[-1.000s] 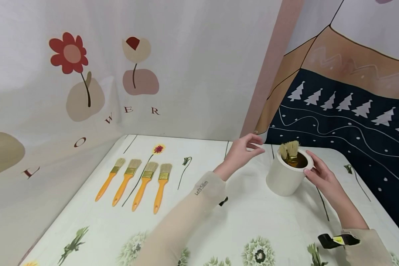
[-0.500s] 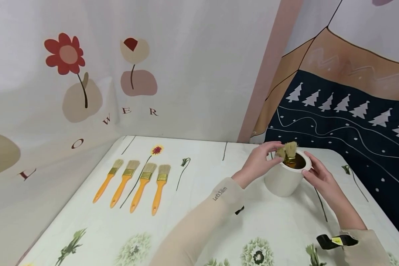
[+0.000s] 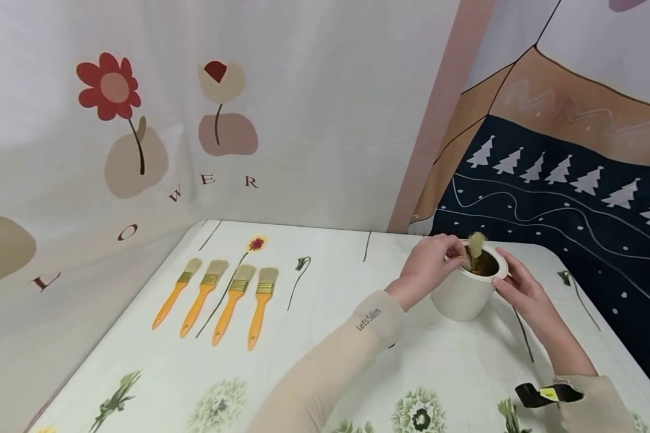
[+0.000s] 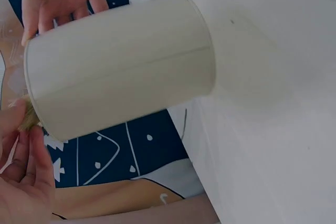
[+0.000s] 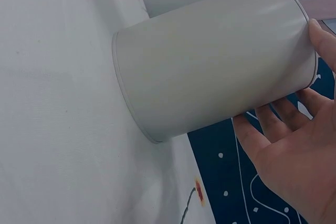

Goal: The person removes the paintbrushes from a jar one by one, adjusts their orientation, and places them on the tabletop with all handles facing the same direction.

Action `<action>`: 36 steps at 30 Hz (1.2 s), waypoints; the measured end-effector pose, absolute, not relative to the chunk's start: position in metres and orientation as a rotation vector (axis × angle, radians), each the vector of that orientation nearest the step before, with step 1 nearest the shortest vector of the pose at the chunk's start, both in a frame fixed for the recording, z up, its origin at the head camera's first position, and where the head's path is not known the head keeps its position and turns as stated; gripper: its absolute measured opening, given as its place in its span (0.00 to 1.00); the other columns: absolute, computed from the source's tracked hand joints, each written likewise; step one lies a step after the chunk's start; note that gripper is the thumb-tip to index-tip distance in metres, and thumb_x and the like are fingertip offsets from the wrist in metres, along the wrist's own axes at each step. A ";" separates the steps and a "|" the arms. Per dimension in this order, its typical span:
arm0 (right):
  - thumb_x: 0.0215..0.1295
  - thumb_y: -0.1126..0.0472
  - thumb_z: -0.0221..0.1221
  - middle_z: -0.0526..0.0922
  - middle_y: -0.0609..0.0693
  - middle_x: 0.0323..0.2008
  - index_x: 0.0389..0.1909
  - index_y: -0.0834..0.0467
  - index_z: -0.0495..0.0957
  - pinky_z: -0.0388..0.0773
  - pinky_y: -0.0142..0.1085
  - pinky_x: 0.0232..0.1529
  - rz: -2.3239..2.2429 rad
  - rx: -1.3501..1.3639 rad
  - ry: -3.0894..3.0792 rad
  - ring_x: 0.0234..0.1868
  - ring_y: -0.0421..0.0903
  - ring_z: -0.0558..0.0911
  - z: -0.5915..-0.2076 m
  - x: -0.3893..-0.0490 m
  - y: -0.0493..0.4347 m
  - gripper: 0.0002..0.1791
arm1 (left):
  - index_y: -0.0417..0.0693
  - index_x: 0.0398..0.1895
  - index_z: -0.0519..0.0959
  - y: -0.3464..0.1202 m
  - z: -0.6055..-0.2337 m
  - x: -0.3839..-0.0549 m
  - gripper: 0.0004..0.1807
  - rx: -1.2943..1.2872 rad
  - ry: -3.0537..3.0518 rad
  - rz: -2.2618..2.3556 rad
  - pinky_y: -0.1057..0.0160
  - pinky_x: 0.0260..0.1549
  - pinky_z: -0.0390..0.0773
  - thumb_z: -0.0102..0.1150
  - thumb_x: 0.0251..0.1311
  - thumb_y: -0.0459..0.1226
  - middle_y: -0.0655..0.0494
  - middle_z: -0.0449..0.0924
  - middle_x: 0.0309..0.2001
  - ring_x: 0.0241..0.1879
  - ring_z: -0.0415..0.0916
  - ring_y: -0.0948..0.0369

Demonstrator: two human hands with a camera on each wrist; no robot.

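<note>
A white cylindrical canister (image 3: 459, 297) stands upright at the right of the table, open at the top. My right hand (image 3: 528, 294) holds its right side, with the thumb (image 5: 323, 43) at the rim and the fingers (image 5: 270, 124) along the wall. At the near-left rim, my left hand (image 3: 430, 261) pinches the pale bristles (image 4: 31, 115) of a paintbrush whose handle is hidden inside. Another paintbrush (image 3: 476, 243) sticks up bristles first from the canister. Several paintbrushes (image 3: 233, 304) with orange handles lie in a row on the left, bristles pointing away.
The table (image 3: 336, 252) wears a white cloth printed with flowers and stems. Behind it hangs a pale curtain (image 3: 325, 120) with flower prints, and a dark blue cloth (image 3: 552, 198) with white trees hangs at the right. A black strap (image 3: 549, 394) sits at the right sleeve.
My left hand has moved right and slightly down to the canister's rim and now pinches one brush's bristles. My right hand has stayed on the canister. The row of brushes has not moved.
</note>
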State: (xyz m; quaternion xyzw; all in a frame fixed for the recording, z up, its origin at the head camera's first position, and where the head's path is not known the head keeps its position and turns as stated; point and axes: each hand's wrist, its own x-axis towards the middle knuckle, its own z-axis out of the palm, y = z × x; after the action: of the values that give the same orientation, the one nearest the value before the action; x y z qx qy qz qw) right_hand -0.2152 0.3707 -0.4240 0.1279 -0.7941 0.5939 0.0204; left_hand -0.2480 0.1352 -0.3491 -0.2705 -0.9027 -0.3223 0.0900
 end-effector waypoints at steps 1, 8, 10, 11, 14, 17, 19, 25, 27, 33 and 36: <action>0.72 0.58 0.49 0.48 0.46 0.74 0.74 0.42 0.44 0.70 0.15 0.47 1.844 0.390 -2.458 0.60 0.25 0.64 -0.421 -0.213 0.367 0.35 | 0.63 0.36 0.78 0.135 -0.349 -0.247 0.05 -0.807 -2.670 -0.957 0.85 0.35 0.68 0.60 0.59 0.47 0.72 0.75 0.36 0.38 0.70 0.75; 0.73 0.57 0.48 0.48 0.45 0.73 0.74 0.42 0.42 0.69 0.14 0.48 1.736 0.384 -2.526 0.61 0.25 0.63 -0.413 -0.208 0.363 0.35 | 0.56 0.39 0.76 0.129 -0.341 -0.245 0.07 -0.867 -2.478 -1.125 0.88 0.38 0.68 0.57 0.61 0.46 0.65 0.71 0.39 0.39 0.70 0.74; 0.73 0.57 0.48 0.48 0.44 0.73 0.74 0.42 0.42 0.69 0.14 0.48 1.722 0.385 -2.530 0.60 0.23 0.63 -0.412 -0.208 0.362 0.35 | 0.54 0.39 0.76 0.127 -0.336 -0.244 0.07 -0.894 -2.419 -1.186 0.88 0.39 0.69 0.57 0.61 0.44 0.63 0.71 0.42 0.40 0.72 0.75; 0.72 0.58 0.48 0.49 0.44 0.73 0.74 0.43 0.43 0.69 0.14 0.48 1.717 0.389 -2.526 0.59 0.23 0.64 -0.411 -0.207 0.361 0.35 | 0.53 0.40 0.76 0.126 -0.333 -0.244 0.07 -0.911 -2.391 -1.215 0.88 0.39 0.69 0.57 0.61 0.44 0.62 0.72 0.43 0.42 0.73 0.75; 0.73 0.58 0.48 0.49 0.47 0.73 0.75 0.45 0.41 0.68 0.13 0.48 1.703 0.367 -2.550 0.57 0.21 0.64 -0.399 -0.200 0.350 0.35 | 0.52 0.40 0.76 0.121 -0.324 -0.244 0.07 -0.962 -2.311 -1.270 0.87 0.38 0.70 0.56 0.61 0.42 0.62 0.77 0.44 0.41 0.74 0.75; 0.73 0.59 0.48 0.51 0.47 0.71 0.75 0.46 0.42 0.68 0.13 0.48 1.714 0.374 -2.542 0.55 0.19 0.64 -0.398 -0.197 0.347 0.35 | 0.51 0.39 0.76 0.114 -0.314 -0.242 0.07 -1.004 -2.229 -1.309 0.87 0.37 0.71 0.56 0.61 0.41 0.61 0.81 0.41 0.38 0.74 0.75; 0.73 0.58 0.48 0.50 0.46 0.72 0.75 0.46 0.41 0.68 0.13 0.48 1.700 0.374 -2.548 0.56 0.19 0.64 -0.398 -0.197 0.348 0.35 | 0.50 0.39 0.77 0.109 -0.306 -0.240 0.06 -1.023 -2.166 -1.340 0.86 0.37 0.72 0.57 0.61 0.40 0.61 0.82 0.39 0.36 0.74 0.75; 0.72 0.57 0.48 0.48 0.45 0.74 0.74 0.43 0.43 0.69 0.14 0.47 1.711 0.355 -2.532 0.60 0.24 0.63 -0.409 -0.205 0.358 0.35 | 0.46 0.38 0.80 0.088 -0.276 -0.231 0.07 -1.035 -1.972 -1.470 0.81 0.37 0.76 0.61 0.58 0.37 0.56 0.82 0.39 0.37 0.77 0.73; 0.72 0.57 0.49 0.47 0.44 0.74 0.74 0.42 0.44 0.70 0.15 0.47 1.745 0.361 -2.515 0.61 0.25 0.63 -0.419 -0.211 0.366 0.35 | 0.44 0.38 0.80 0.079 -0.267 -0.228 0.07 -1.035 -1.930 -1.505 0.79 0.37 0.77 0.62 0.57 0.36 0.54 0.82 0.39 0.37 0.78 0.72; 0.71 0.54 0.50 0.48 0.40 0.73 0.73 0.39 0.44 0.70 0.14 0.47 1.685 0.346 -2.546 0.60 0.22 0.62 -0.434 -0.220 0.374 0.35 | 0.41 0.36 0.80 0.046 -0.248 -0.223 0.07 -1.042 -1.851 -1.577 0.73 0.36 0.81 0.63 0.56 0.34 0.52 0.83 0.36 0.35 0.80 0.70; 0.72 0.55 0.49 0.48 0.41 0.73 0.74 0.40 0.43 0.69 0.14 0.47 1.661 0.340 -2.565 0.60 0.22 0.62 -0.417 -0.210 0.361 0.35 | 0.39 0.34 0.80 0.027 -0.243 -0.224 0.06 -1.057 -1.822 -1.586 0.68 0.33 0.83 0.64 0.55 0.32 0.50 0.83 0.35 0.33 0.80 0.68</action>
State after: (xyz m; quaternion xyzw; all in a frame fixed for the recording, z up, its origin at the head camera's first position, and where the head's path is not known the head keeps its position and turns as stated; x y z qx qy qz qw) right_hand -0.2100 0.3615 -0.4168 0.1106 -0.8338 0.5399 0.0337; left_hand -0.2241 0.0271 -0.2435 -0.3881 -0.6690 -0.5826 0.2498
